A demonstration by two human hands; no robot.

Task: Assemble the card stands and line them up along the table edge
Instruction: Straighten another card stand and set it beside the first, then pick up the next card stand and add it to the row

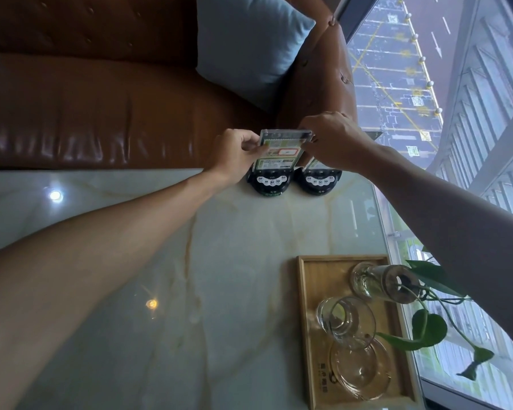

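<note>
A café or restaurant booth high in a building: a marble tabletop (pixel 249 261) faces a tufted leather sofa (pixel 101 108) at upper left, call-button card stands (pixel 268 180) sit at its far edge, and the window (pixel 412 69) at right overlooks a street.

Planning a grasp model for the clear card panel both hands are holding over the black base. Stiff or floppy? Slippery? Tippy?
Clear card panel: probably stiff, since its top edge looks straight between the left hand and right hand. Glossy faces suggest it may be slippery, so edge pinches seem safer. Standing tall on the black base, it could tip if pushed high.
</note>
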